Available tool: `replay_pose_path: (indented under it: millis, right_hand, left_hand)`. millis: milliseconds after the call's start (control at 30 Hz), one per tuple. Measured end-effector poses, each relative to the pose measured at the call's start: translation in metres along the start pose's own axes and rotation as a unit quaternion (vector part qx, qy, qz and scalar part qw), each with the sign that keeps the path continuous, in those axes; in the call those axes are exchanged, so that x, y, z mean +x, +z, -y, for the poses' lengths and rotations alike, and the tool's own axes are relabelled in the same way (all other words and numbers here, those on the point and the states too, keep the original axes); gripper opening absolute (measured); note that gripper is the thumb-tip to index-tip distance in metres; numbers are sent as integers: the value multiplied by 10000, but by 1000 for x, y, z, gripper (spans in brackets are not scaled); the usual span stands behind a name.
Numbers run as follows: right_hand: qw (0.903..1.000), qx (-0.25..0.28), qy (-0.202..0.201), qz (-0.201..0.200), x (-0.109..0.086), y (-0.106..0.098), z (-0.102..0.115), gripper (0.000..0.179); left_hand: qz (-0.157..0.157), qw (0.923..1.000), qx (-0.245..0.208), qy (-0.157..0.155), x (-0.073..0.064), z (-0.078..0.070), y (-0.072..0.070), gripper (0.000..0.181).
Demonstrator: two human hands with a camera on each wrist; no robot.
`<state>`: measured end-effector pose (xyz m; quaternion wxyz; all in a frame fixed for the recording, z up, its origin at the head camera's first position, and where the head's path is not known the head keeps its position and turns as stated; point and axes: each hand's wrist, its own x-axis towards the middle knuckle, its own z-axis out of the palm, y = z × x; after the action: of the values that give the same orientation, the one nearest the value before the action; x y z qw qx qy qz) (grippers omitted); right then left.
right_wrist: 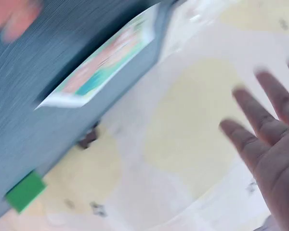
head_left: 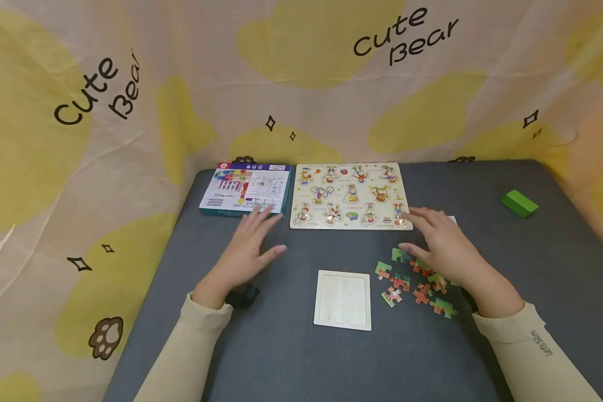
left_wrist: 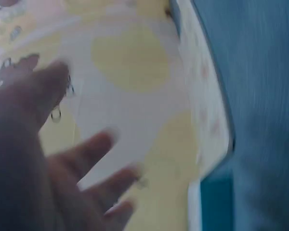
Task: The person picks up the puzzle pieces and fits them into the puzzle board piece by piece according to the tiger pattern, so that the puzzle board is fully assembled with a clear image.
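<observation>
My left hand [head_left: 248, 251] hovers over the dark table, fingers spread, its fingertips overlapping the near edge of a flat toy box [head_left: 248, 190]. In the left wrist view the fingers [left_wrist: 103, 144] are blurred and hold nothing. My right hand [head_left: 447, 245] is spread above loose jigsaw pieces [head_left: 399, 282], partly covering them; its fingertips overlap the corner of a wooden picture board [head_left: 352, 195]. In the right wrist view its fingers [right_wrist: 250, 108] are straight, with nothing held. Between the hands lies a square wooden puzzle tray [head_left: 343, 300] with a raised rim. A picture card [right_wrist: 106, 57] is mostly hidden behind the right hand in the head view.
A green block [head_left: 520, 203] sits at the table's right side. Beyond the table's back and left edges hangs a cloth [head_left: 306, 100] with yellow patches and printed words. The toy box and picture board stand side by side along the back of the table [head_left: 281, 357].
</observation>
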<state>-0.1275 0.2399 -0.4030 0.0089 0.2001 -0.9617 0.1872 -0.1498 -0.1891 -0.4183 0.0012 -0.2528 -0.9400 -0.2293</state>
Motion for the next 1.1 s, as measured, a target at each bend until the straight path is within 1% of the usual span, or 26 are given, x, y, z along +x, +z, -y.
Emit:
replay_pose_path:
  millis: [67, 133, 167, 233, 300, 400, 500, 533, 600, 700, 800, 900, 1000, 1100]
  right_hand:
    - [9989, -162, -436, -3, -1, 9, 13, 59]
    - [9960, -311, -821, 167, -2, 19, 25, 46]
    - [9945, -364, -938, 300, -2, 25, 30, 42]
    - [9927, -454, -975, 551, -3, 33, 39, 39]
    - [9924, -594, -837, 681, -3, 38, 45, 36]
    - [9939, -521, -568, 792, -8, 39, 47, 33]
    - [9922, -264, -444, 1133, -20, 38, 43, 30]
    - [9908, -94, -427, 1284, -23, 39, 41, 30]
    - [9871, 161, -409, 1541, -30, 41, 37, 32]
    - [9836, 526, -453, 1664, -33, 44, 30, 37]
    - [9813, 793, -582, 1654, -32, 45, 25, 39]
    - [9782, 1156, -578, 1624, -28, 43, 28, 39]
    - [9754, 1702, -433, 1329, -14, 44, 41, 32]
    - [9741, 2017, -357, 954, 6, 52, 63, 22]
  left_hand:
    - [445, 9975, -483, 254, -7, -10, 15, 69]
    - [1033, 9896, -898, 449, -13, -21, 30, 68]
    - [1305, 9845, -1065, 480, -16, -27, 38, 69]
    - [1719, 9755, -1263, 548, -20, -35, 51, 74]
    - [1921, 9703, -1306, 680, -22, -40, 62, 82]
    - [1988, 9688, -1204, 864, -24, -43, 74, 95]
    - [2035, 9680, -1012, 1060, -26, -42, 84, 106]
    - [2038, 9677, -993, 1101, -26, -42, 86, 108]
    - [2012, 9679, -999, 1127, -28, -41, 90, 110]
    - [1830, 9713, -1061, 1089, -29, -40, 95, 111]
    - [1746, 9729, -1085, 1057, -28, -39, 97, 111]
    - [1785, 9726, -1009, 1096, -25, -37, 97, 111]
    - [1745, 9742, -905, 1108, -22, -36, 95, 112]
    - [1607, 9771, -837, 1115, -19, -35, 91, 113]
